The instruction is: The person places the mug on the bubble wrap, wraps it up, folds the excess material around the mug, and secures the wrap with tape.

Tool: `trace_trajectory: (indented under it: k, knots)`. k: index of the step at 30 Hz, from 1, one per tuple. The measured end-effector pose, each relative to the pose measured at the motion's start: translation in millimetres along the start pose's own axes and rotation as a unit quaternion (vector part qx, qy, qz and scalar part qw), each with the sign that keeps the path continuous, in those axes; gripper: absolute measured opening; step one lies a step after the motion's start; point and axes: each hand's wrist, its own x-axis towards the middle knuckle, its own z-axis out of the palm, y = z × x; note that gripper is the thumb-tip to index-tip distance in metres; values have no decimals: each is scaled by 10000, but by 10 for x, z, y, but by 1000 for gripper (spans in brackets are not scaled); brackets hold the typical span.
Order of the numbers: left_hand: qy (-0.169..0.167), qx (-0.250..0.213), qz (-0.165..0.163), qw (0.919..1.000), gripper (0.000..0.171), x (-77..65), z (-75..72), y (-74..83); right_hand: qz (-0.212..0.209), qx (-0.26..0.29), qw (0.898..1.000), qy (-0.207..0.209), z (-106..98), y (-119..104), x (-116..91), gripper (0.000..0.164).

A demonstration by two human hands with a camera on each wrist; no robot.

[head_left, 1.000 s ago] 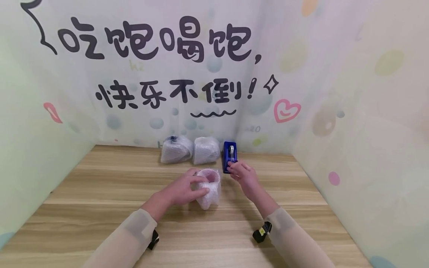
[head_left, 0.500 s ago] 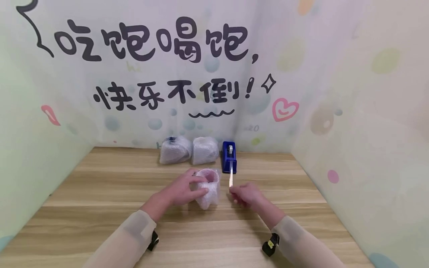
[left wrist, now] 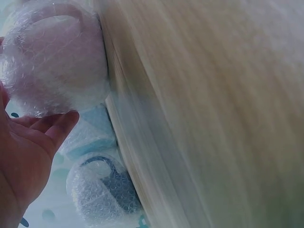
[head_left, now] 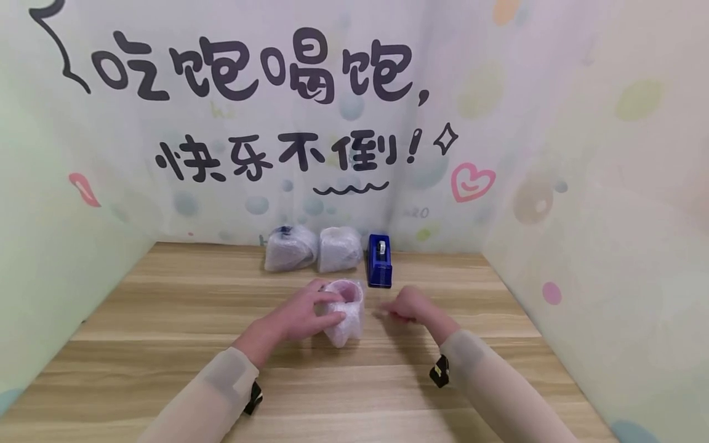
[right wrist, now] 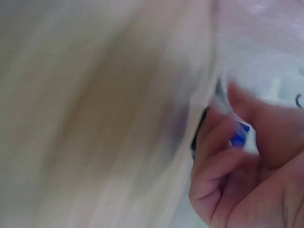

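Observation:
A pink mug in bubble wrap [head_left: 346,314] stands on the wooden table in front of me, its opening upward. My left hand [head_left: 301,311] grips it from the left, fingers at the rim and thumb on the near side. The left wrist view shows the mug's handle [left wrist: 59,21] through the wrap. My right hand [head_left: 412,306] is just right of the mug, slightly blurred. Between its thumb and forefinger it pinches a strip of clear tape [right wrist: 229,110]. The blue tape dispenser [head_left: 380,261] stands behind the right hand, apart from it.
Two more bubble-wrapped bundles, a left one [head_left: 290,249] and a right one [head_left: 340,250], stand at the back beside the dispenser. The left wrist view shows a dark blue handle on one mug [left wrist: 104,187]. A printed wall [head_left: 249,209] closes off the table's far edge.
My right hand has pulled tape toward me from the dispenser, and the strip has come free. The hand has then moved slightly up and left, nearer the mug. The left hand keeps its hold.

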Motion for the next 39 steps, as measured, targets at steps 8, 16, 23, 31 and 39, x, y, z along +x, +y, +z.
trace_trajectory:
  k: [8, 16, 23, 31, 39]
  knots:
    - [42, 22, 57, 10000, 43, 1, 8, -25, 276, 2810, 9563, 753, -45, -175, 267, 56]
    - [42, -21, 95, 9999, 43, 5, 39, -22, 502, 3430, 9318, 1079, 77, -153, 429, 26]
    - [49, -48, 79, 9999, 43, -6, 24, -22, 548, 3568, 9260, 1105, 109, -152, 503, 35]
    - [46, 22, 10, 10000, 42, -8, 8, 1, 678, 3385, 9326, 1050, 101, -117, 495, 30]
    - [43, 70, 44, 10000, 43, -4, 26, -15, 301, 3341, 9396, 677, 85, 12, 471, 30]
